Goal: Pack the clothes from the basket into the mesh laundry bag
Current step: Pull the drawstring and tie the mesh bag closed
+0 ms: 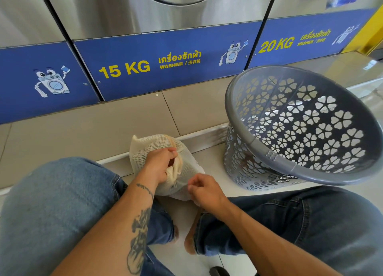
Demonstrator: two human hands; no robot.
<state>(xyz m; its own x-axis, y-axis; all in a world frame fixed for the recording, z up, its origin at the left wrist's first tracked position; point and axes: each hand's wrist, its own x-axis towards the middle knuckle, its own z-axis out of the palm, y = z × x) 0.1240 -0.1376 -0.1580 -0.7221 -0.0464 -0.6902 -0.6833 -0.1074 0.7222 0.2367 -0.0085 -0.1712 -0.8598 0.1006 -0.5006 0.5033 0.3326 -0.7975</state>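
Grips gathered mouth of mesh laundry bag [145, 149] w/ left hand [160, 164]. Pinches w/ right hand [205, 189], fingers curled, prob. the drawstring [175, 184]; too thin to confirm. Bag down on floor [209, 157], just beside tilted grey basket [290, 166].

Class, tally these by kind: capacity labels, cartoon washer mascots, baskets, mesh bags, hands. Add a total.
Capacity labels: 2
Cartoon washer mascots: 3
Basket: 1
Mesh laundry bag: 1
Hands, left hand and right hand: 2
Total: 9
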